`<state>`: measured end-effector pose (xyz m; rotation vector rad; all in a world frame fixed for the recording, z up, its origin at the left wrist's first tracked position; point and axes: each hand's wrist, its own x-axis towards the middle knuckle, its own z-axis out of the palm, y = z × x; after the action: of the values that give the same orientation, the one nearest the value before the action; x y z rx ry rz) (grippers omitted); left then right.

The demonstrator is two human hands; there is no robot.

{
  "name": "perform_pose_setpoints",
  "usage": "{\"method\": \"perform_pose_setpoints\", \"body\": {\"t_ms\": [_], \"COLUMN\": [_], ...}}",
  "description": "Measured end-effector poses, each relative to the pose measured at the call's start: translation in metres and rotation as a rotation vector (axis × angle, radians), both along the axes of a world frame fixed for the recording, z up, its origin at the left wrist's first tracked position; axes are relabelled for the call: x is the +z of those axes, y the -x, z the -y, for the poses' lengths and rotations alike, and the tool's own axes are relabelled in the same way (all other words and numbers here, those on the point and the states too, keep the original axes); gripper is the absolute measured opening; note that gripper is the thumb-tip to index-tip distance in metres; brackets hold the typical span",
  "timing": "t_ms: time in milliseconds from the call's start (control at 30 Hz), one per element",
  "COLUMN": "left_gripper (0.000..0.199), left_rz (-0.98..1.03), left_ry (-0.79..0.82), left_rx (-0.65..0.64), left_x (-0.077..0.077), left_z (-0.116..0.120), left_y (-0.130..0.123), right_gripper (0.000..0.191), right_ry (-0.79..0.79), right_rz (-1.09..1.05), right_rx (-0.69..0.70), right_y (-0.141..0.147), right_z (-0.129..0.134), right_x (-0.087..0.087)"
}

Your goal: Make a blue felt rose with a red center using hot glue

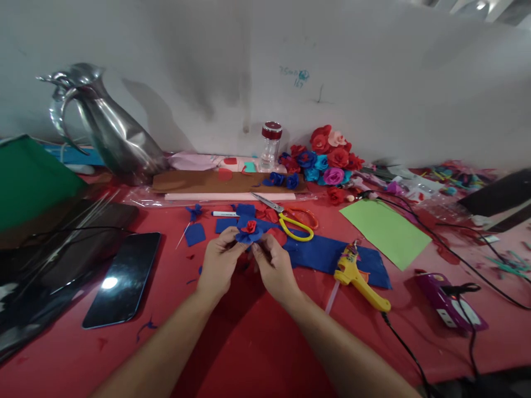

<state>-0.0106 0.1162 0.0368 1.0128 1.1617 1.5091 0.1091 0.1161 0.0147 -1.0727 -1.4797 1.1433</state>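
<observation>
Logging a red table point(83, 365) against a grey wall point(199, 61), with the scissors point(280, 210) as our landmark: jug point(118, 132) behind and left, phone point(124, 282) left and nearer us, glue gun point(352, 271) right and nearer us. The flower point(250, 233) is just left of the scissors, slightly nearer us. We read its red centre as pointing up, blue petals spread below; long axis roughly upright, underside partly hidden. It's between the left hand point(216, 261) and right hand point(274, 266), touching both. Each pinches its own side of the petals; we can't tell how firmly.
</observation>
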Motion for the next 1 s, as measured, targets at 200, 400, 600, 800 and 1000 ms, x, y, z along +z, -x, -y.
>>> {"method": "perform_pose_setpoints", "body": {"t_ms": [200,400,600,800,1000], "left_gripper": [0.019,0.022,0.021,0.015,0.008], "left_rz": [0.046,-0.064,-0.054,-0.058,-0.255], "left_ry": [0.048,-0.032,-0.062,-0.009,-0.047], "left_rx": [-0.041,-0.019,-0.026,-0.030,0.008], "left_x": [-0.002,-0.002,-0.001,-0.005,-0.013], "left_z": [-0.001,0.001,0.001,-0.001,-0.002], "left_y": [-0.001,0.000,0.001,-0.001,-0.003], "right_gripper": [0.020,0.015,0.016,0.017,0.018], "right_ry": [-0.030,-0.099,-0.201,-0.258,-0.237], "right_rz": [0.035,0.105,0.142,0.196,0.292], "right_rx": [-0.013,-0.037,-0.051,-0.091,-0.103], "right_y": [-0.001,-0.002,-0.002,-0.001,-0.003], "right_z": [-0.001,-0.002,-0.003,-0.003,-0.006], "right_x": [0.001,-0.003,-0.001,-0.002,-0.013]}}
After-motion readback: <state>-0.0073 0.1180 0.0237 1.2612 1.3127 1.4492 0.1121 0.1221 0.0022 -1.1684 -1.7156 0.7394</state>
